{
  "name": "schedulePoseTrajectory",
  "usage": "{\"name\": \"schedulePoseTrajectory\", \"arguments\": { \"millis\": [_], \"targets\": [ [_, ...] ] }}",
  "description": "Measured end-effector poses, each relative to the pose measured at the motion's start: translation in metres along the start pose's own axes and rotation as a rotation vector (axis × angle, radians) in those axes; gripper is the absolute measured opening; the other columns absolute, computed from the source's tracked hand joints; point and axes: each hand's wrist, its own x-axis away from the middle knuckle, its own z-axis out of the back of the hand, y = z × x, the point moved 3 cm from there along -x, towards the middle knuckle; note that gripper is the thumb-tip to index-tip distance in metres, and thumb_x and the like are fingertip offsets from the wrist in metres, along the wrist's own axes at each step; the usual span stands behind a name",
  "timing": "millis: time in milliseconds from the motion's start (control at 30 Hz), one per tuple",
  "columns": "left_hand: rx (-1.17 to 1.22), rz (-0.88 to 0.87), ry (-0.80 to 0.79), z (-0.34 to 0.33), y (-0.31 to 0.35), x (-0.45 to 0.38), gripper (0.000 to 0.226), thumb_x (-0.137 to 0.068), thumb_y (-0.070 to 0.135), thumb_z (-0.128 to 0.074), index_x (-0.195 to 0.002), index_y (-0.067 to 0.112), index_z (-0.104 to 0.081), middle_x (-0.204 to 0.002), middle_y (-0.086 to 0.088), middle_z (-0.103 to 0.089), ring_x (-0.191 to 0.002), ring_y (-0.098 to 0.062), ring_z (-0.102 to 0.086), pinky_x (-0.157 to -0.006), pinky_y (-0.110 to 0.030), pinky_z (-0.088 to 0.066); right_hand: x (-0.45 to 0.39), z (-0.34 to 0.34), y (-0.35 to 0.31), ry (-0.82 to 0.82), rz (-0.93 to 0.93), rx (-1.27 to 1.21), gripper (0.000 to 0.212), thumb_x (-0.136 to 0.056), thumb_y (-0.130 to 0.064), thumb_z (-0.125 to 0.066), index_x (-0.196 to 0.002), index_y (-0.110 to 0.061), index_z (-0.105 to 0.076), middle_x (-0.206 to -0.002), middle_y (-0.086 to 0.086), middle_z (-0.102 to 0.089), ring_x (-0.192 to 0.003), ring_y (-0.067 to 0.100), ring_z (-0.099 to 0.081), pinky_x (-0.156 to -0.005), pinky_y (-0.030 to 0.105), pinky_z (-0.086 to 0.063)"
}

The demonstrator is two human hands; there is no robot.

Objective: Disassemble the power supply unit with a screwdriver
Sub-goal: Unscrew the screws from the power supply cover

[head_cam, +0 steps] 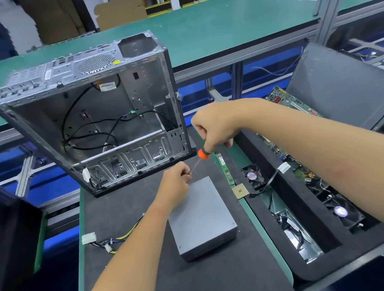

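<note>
Green tabletop point(216, 25) runs across the upper frame; a dark foam mat point(134, 258) covers the work area at lower centre. Open computer case point(93, 116), upper left of centre, stands at the mat's far edge, stripped inside apart from loose black cables. Dark panel point(345, 87) leans at upper right, with a green circuit board point(289, 105) just beside its left edge. Grey power supply box point(201, 218) lies flat on the mat at centre frame, below the case; its bundle of wires with a white plug point(88, 238) trails off to the left. Right of the mat, a foam tray point(297, 193) holds cooling fans point(344, 213) and other parts. Right hand point(215, 125), centre frame, grip clenched around the handle of an orange-collared screwdriver point(203, 154), shaft slanting down-left. Left hand point(177, 183), grip pinching the shaft near its tip, at the far left corner of the power supply box. A memory stick point(224, 169) and a small square chip point(239, 191) lie along the mat's right edge.
</note>
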Motion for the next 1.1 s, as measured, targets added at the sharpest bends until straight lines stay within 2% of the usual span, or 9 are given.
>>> {"name": "schedulePoseTrajectory", "arguments": {
  "millis": [133,267,367,500,633,700,833,933,1100],
  "targets": [
    [0.041,0.105,0.091,0.048,-0.026,0.019,0.028,-0.082,-0.003,-0.059,-0.069,0.021,-0.055,-0.075,0.001,-0.058,-0.069,-0.016,-0.052,-0.055,-0.018,-0.043,-0.024,-0.017,-0.025,-0.162,-0.017,0.036,0.031,-0.084,-0.017,-0.057,-0.107,0.003,-0.055,-0.073,0.015,-0.06,-0.05,0.026,-0.055,-0.044,0.025,-0.048],
    [-0.059,0.153,0.172,0.091,-0.061,0.055,0.012,-0.082,0.005,-0.069,-0.084,0.015,-0.075,-0.079,0.009,-0.066,-0.078,-0.007,-0.059,-0.073,-0.014,-0.041,-0.052,-0.036,-0.065,-0.17,0.091,0.086,0.021,-0.089,-0.022,-0.051,-0.101,-0.006,-0.047,-0.079,0.015,-0.058,-0.051,0.024,-0.051,-0.045,0.027,-0.046],
    [-0.042,0.261,0.3,0.115,-0.088,0.092,0.017,-0.078,0.003,-0.07,-0.077,0.02,-0.071,-0.068,0.012,-0.063,-0.068,-0.004,-0.057,-0.063,-0.008,-0.039,-0.069,-0.046,-0.097,-0.153,0.182,0.136,0.023,-0.09,-0.026,-0.05,-0.099,-0.005,-0.049,-0.088,0.017,-0.064,-0.053,0.025,-0.056,-0.047,0.027,-0.047],
    [-0.034,0.39,0.379,0.132,-0.123,0.143,0.017,-0.076,0.006,-0.073,-0.07,0.021,-0.068,-0.064,0.011,-0.063,-0.061,-0.001,-0.055,-0.06,-0.013,-0.04,-0.086,-0.058,-0.147,-0.104,0.32,0.134,0.021,-0.089,-0.032,-0.052,-0.095,-0.013,-0.047,-0.091,0.012,-0.063,-0.057,0.027,-0.061,-0.054,0.033,-0.054],
    [-0.059,0.484,0.395,0.131,-0.156,0.193,0.017,-0.076,0.007,-0.073,-0.068,0.02,-0.068,-0.068,0.006,-0.066,-0.061,-0.003,-0.057,-0.058,-0.01,-0.041,-0.098,-0.081,-0.193,-0.13,0.439,0.097,0.025,-0.087,-0.032,-0.054,-0.095,-0.009,-0.051,-0.088,0.015,-0.066,-0.052,0.027,-0.061,-0.047,0.03,-0.053],
    [-0.096,0.533,0.357,0.122,-0.17,0.211,0.014,-0.076,0.006,-0.073,-0.069,0.017,-0.068,-0.071,0.004,-0.064,-0.067,-0.01,-0.059,-0.063,-0.016,-0.042,-0.104,-0.095,-0.209,-0.139,0.484,0.139,0.03,-0.085,-0.032,-0.053,-0.098,-0.004,-0.054,-0.085,0.018,-0.068,-0.053,0.028,-0.066,-0.043,0.027,-0.051],
    [-0.114,0.62,0.301,0.097,-0.187,0.223,0.012,-0.075,0.004,-0.073,-0.07,0.014,-0.069,-0.072,0.005,-0.058,-0.071,-0.014,-0.056,-0.067,-0.023,-0.042,-0.113,-0.123,-0.227,-0.188,0.521,0.184,0.023,-0.079,-0.034,-0.054,-0.09,-0.014,-0.05,-0.08,0.008,-0.063,-0.05,0.022,-0.063,-0.046,0.029,-0.049],
    [-0.094,0.622,0.32,0.086,-0.19,0.218,0.02,-0.075,-0.003,-0.068,-0.07,0.016,-0.069,-0.071,0.006,-0.06,-0.069,-0.013,-0.057,-0.066,-0.02,-0.043,-0.118,-0.132,-0.231,-0.194,0.523,0.22,0.02,-0.079,-0.034,-0.054,-0.087,-0.018,-0.048,-0.081,0.007,-0.061,-0.064,0.028,-0.068,-0.057,0.038,-0.055],
    [-0.007,0.652,0.382,0.078,-0.191,0.202,0.029,-0.078,-0.008,-0.059,-0.07,0.019,-0.067,-0.066,0.01,-0.056,-0.06,-0.003,-0.052,-0.051,-0.005,-0.037,-0.123,-0.129,-0.222,-0.185,0.484,0.231,0.02,-0.083,-0.034,-0.054,-0.091,-0.016,-0.049,-0.085,0.01,-0.065,-0.054,0.025,-0.065,-0.051,0.03,-0.047]
  ]
}}
